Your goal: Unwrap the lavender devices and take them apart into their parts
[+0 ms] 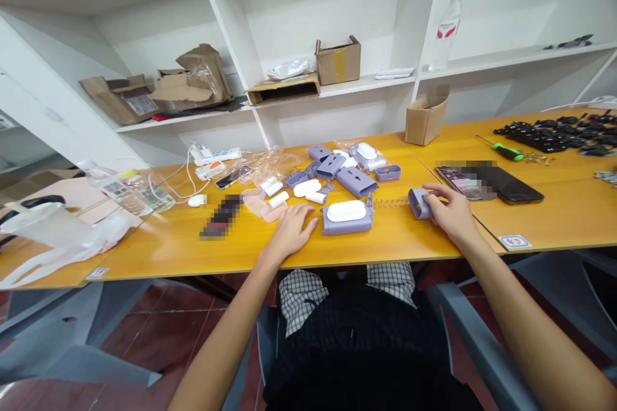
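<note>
My left hand (292,232) lies flat on the orange table (385,247), fingers stretched out, just left of a purple tray with a white oval part (347,215) on it. My right hand (450,212) is curled around a small purple plastic housing (417,203) at the table's middle right. A row of small springs or screws (388,203) runs between the tray and that housing. Behind lie several more purple housings (355,180) and white cylindrical pieces (308,189).
A phone (486,182) lies right of my right hand, a green screwdriver (506,151) and black parts (559,131) beyond it. A small cardboard box (426,117) stands at the table's back. Plastic bags (62,231), a bottle and a power strip (214,155) occupy the left. White shelves hold boxes.
</note>
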The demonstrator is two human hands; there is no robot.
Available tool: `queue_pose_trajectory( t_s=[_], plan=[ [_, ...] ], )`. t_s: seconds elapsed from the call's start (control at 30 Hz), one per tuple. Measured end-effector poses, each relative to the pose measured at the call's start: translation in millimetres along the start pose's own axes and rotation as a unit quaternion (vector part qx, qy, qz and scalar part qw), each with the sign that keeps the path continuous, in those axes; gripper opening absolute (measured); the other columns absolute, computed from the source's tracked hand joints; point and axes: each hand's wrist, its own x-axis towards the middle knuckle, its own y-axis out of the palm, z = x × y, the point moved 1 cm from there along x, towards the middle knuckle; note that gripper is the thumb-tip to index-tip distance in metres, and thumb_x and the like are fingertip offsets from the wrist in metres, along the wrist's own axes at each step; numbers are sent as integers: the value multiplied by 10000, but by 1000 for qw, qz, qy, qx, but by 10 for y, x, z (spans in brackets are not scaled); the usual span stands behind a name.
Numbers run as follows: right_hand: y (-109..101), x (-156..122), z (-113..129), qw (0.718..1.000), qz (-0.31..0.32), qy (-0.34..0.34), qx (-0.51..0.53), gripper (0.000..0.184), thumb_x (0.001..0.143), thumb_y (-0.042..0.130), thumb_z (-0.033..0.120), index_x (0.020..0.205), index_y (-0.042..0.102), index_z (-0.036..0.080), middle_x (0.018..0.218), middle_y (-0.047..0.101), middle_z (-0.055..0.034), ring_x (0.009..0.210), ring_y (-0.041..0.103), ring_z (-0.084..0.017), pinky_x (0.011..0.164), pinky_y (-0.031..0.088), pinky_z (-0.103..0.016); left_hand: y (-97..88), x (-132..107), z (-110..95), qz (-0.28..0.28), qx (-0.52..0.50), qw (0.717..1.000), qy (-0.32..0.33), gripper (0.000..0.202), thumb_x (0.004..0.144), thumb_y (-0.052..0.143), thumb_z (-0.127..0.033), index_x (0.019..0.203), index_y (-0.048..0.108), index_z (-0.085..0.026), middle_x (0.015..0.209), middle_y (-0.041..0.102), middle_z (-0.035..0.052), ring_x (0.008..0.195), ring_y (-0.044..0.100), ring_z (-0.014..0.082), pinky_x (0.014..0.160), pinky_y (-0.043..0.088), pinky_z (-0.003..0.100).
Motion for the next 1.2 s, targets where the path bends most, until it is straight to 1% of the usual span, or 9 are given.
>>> queue_pose_trajectory(
  t_s=[0.17, 0.3, 0.43, 0.57, 0.67, 0.77, 0.9, 1.0, 1.2],
  plan=[
    [37, -27, 29, 999, 9, -33, -9, 385, 863, 685, 524, 1060, 717, 195, 868, 781, -100, 764, 734, -258, 680, 563, -353, 53, -12, 15, 48, 50, 998, 0, 351, 1042, 555, -400, 1322, 669, -221, 1597, 562, 170, 1532, 467, 368, 1271, 311, 626],
    [134, -11, 83, 991, 0, -90, -102, 330, 884, 660, 572, 814, 599, 255, 750, 737, -72, 721, 697, -258, 709, 514, -369, 59, -4, 37, 56, 58, 997, 7, 393, 1035, 553, -381, 1373, 660, -211, 1630, 535, 174, 1557, 453, 369, 1295, 304, 609],
    [222, 38, 175, 975, 6, -110, -191, 314, 943, 589, 554, 804, 561, 273, 715, 712, -60, 698, 662, -263, 689, 469, -368, 56, 10, 42, 49, 39, 998, 8, 405, 1000, 590, -357, 1370, 680, -219, 1622, 551, 158, 1552, 462, 385, 1306, 310, 599],
    [222, 32, 204, 964, 19, -94, -246, 378, 1003, 513, 585, 955, 673, 245, 837, 772, -109, 815, 711, -315, 715, 487, -389, 63, 13, 46, 54, 37, 998, 7, 425, 992, 584, -357, 1377, 680, -205, 1625, 546, 162, 1558, 454, 389, 1311, 305, 609],
    [138, 8, 129, 955, 22, -98, -278, 499, 1065, 377, 555, 1155, 724, 208, 1030, 805, -167, 975, 738, -356, 827, 537, -440, 73, 13, 60, 56, 43, 997, 10, 434, 1003, 567, -369, 1391, 673, -206, 1630, 542, 156, 1564, 447, 378, 1318, 295, 605],
    [30, 2, -17, 931, 31, -135, -337, 569, 1077, 300, 454, 1390, 662, 146, 1357, 736, -216, 1281, 652, -410, 1059, 509, -550, 77, 14, 67, 58, 43, 997, 9, 446, 1009, 564, -376, 1407, 663, -202, 1641, 528, 162, 1573, 434, 378, 1322, 281, 613],
    [-19, 12, -190, 888, 138, -139, -415, 629, 1064, 272, 398, 1582, 498, 120, 1649, 524, -179, 1538, 445, -409, 1233, 335, -703, 76, 17, 52, 85, 60, 995, 4, 502, 1042, 502, -387, 1489, 600, -178, 1710, 422, 173, 1624, 344, 367, 1340, 224, 606],
    [-1, 31, -229, 871, 180, -124, -440, 646, 1065, 247, 376, 1629, 438, 125, 1722, 418, -155, 1604, 364, -371, 1281, 255, -710, 80, 20, 51, 104, 68, 992, 3, 541, 1070, 446, -400, 1558, 527, -182, 1750, 341, 162, 1658, 254, 353, 1349, 171, 608],
    [-2, 75, -272, 868, 186, -134, -440, 655, 1062, 263, 387, 1660, 413, 164, 1726, 408, -153, 1608, 355, -385, 1270, 253, -743, 105, 23, 93, 115, 74, 991, 6, 563, 1083, 422, -415, 1595, 478, -189, 1766, 298, 155, 1667, 225, 336, 1354, 147, 597]
  ],
)
